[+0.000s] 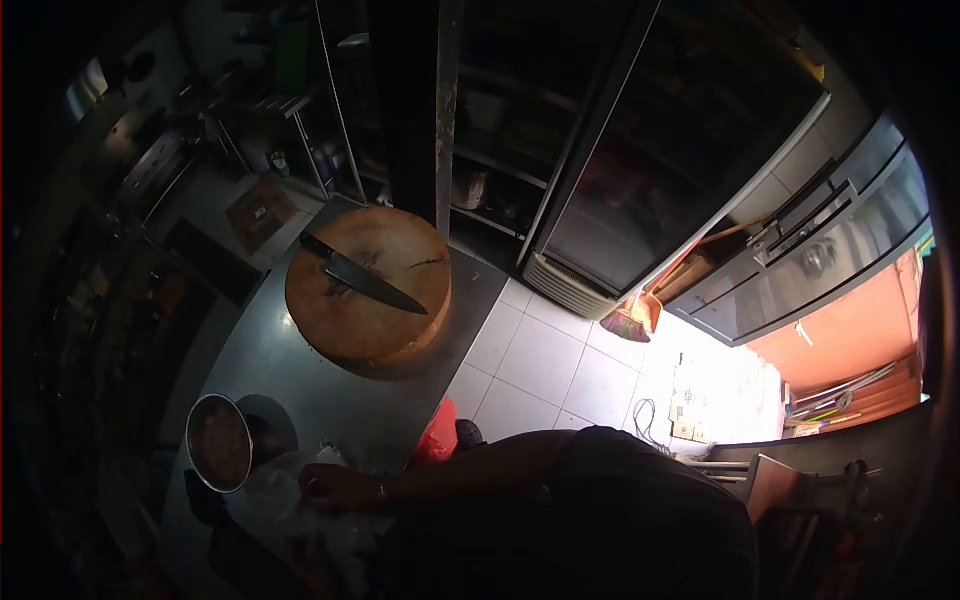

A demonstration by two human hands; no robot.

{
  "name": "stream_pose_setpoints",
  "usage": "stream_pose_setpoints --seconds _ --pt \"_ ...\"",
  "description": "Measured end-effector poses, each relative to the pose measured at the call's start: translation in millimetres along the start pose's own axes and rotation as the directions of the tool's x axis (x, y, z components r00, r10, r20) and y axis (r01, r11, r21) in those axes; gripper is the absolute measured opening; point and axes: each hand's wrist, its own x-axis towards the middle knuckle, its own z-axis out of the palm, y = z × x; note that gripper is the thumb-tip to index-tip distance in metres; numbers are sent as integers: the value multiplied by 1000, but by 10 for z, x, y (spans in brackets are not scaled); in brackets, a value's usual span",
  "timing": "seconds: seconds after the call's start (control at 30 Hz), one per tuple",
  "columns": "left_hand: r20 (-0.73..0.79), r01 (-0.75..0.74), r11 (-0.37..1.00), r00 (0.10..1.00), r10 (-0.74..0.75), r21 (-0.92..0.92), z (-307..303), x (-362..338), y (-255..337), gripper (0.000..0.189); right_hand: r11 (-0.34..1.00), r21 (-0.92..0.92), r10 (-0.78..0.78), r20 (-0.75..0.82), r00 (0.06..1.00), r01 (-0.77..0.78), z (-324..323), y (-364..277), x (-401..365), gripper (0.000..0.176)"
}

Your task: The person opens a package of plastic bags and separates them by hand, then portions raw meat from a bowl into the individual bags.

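On the metal table, my right hand, with a band at its wrist, is closed on a clear plastic bag. Deep shadow covers my left hand, low in the view near more of the plastic; its fingers do not show clearly. Left of the bag stands a metal bowl with pinkish contents. A dark long shape lies below the bowl, too dim to name. Farther up the table, a large knife rests flat on a thick round wooden chopping block.
A red plastic bag hangs by the metal table's right edge. Beyond the tiled floor stand a dark glass-door fridge and a broom. Dim shelves and equipment fill the left side.
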Motion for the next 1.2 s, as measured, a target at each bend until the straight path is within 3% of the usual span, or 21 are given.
stream_pose_setpoints --seconds 0.03,0.07,0.1,0.17,0.23,0.27,0.3,0.33,0.37,0.4,0.47,0.5,0.57,0.6,0.67,0.7,0.77,0.9,0.97,1.07,1.2 --pt "-30 107 963 993 -118 -249 73 14 -307 37 994 -111 -15 64 998 23 -33 -1 12 32" --pt "-4 185 883 978 -207 -432 75 17 -258 37 974 -220 -21 132 991 50 -73 2 22 34" --pt "63 264 766 957 -282 -586 61 10 -74 37 975 -217 -16 142 990 47 -116 2 6 34" --pt "183 371 557 913 -364 -743 -19 -83 151 37 906 -402 12 336 942 131 -86 87 29 36" --pt "288 444 423 877 -384 -790 -69 -226 233 37 821 -421 -137 512 848 386 -170 358 107 40" --pt "328 471 375 863 -385 -798 -90 -263 257 37 963 -222 -24 499 866 155 -130 188 36 42" --pt "372 501 334 847 -380 -799 -121 -315 263 37 993 -26 113 509 854 -116 -93 -24 -59 43" --pt "405 522 304 836 -371 -797 -135 -338 281 37 884 258 232 479 846 -389 -67 -93 -73 43" --pt "421 531 282 829 -368 -799 -161 -369 283 37 634 498 373 473 798 -592 -30 -100 -77 42" --pt "432 537 272 826 -361 -799 -204 -384 293 37 614 476 385 515 765 -630 -48 18 -59 42" --pt "428 532 273 829 -359 -802 -239 -389 305 37 455 600 385 535 752 -659 -180 341 29 43" --pt "427 533 276 829 -363 -800 -252 -354 348 37 440 580 398 558 728 -685 -104 242 47 43" --pt "403 511 296 842 -358 -807 -249 -328 553 37 693 134 642 334 690 -709 44 24 115 45" --pt "396 495 329 859 -324 -804 -257 -324 617 37 683 114 651 353 672 -722 94 -2 124 45" --pt "408 485 293 866 -288 -824 -259 -376 576 40 804 -229 595 332 732 -549 157 4 118 53" --pt "433 484 263 871 -233 -834 -257 -402 549 43 796 -242 605 343 719 -555 163 32 104 53" --pt "402 450 265 889 -218 -853 -200 -455 410 45 883 -257 467 403 787 -392 161 84 70 50" --pt "394 454 279 885 -247 -846 -289 -486 455 49 811 -468 535 355 766 -350 177 0 161 51" --pt "414 471 252 876 -247 -845 -348 -456 451 48 815 -538 439 332 835 -215 188 54 201 47" --pt "419 465 216 879 -227 -859 -407 -438 433 47 822 -460 502 304 809 -337 200 99 239 47" --pt "393 447 219 885 -251 -867 -479 -399 390 44 864 -385 445 283 849 -325 119 120 274 46"
